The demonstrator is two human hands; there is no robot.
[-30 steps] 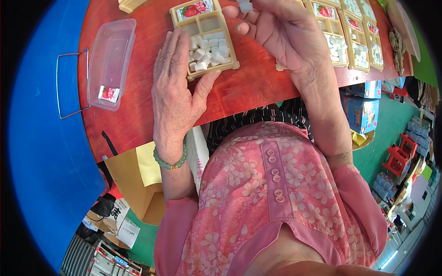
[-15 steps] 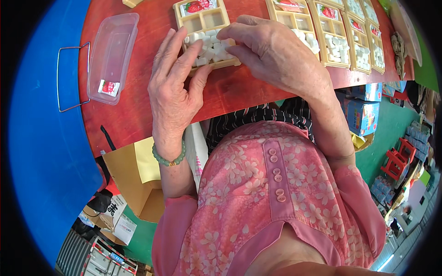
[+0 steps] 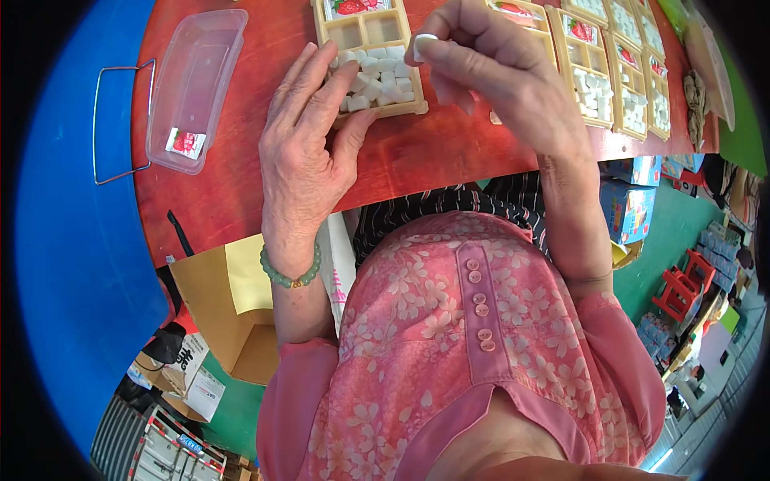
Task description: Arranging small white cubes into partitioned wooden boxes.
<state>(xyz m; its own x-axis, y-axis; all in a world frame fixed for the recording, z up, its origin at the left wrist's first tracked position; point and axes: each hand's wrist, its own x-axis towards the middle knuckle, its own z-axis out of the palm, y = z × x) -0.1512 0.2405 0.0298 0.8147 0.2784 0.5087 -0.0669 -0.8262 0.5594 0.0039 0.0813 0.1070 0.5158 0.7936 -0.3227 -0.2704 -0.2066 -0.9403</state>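
Note:
A cream-coloured divided tray lies on the table in front of me. Its near compartment is full of small white marshmallow-like pieces, two middle compartments hold nothing, and a packet with strawberry pictures fills the far one. Over the tray's left edge rests my left hand, fingers stretched and apart, thumb by the near corner; a green bead bracelet circles its wrist. Raised just right of the tray, my right hand pinches one white marshmallow-like piece between thumb and forefinger.
Several similar filled trays stand in rows at the right. To the left lies a clear plastic box with one small strawberry packet in it. Below the red table's edge is an open cardboard box.
My right hand has lifted off the tray and moved right, with a white marshmallow-like piece now showing in its fingers. The left hand stays at the tray's edge.

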